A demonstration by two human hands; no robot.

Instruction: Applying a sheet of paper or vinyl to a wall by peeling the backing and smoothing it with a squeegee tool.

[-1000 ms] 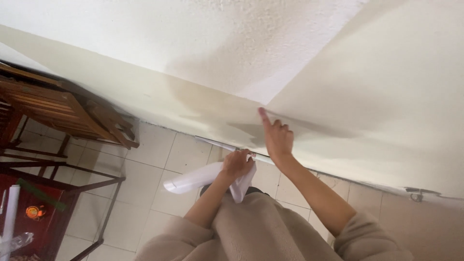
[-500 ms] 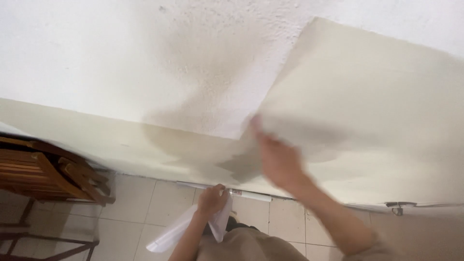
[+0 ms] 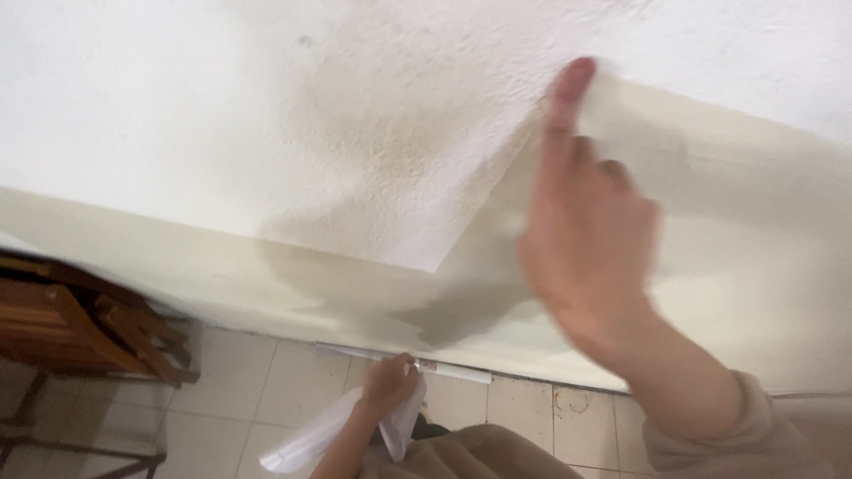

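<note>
We only get one view here, a head-worn camera tilted down along the wall (image 3: 222, 133) toward the floor tiles (image 3: 257, 390). It sits really close to the wall, with the right hand (image 3: 590, 248) filling much of the picture, so there's nothing shared with another view.

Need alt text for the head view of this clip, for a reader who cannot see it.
The right hand presses its forefinger on the edge of a cream sheet against a textured white wall. Lower down, the left hand holds a white paper strip above a tiled floor, with a wooden chair at left.
</note>
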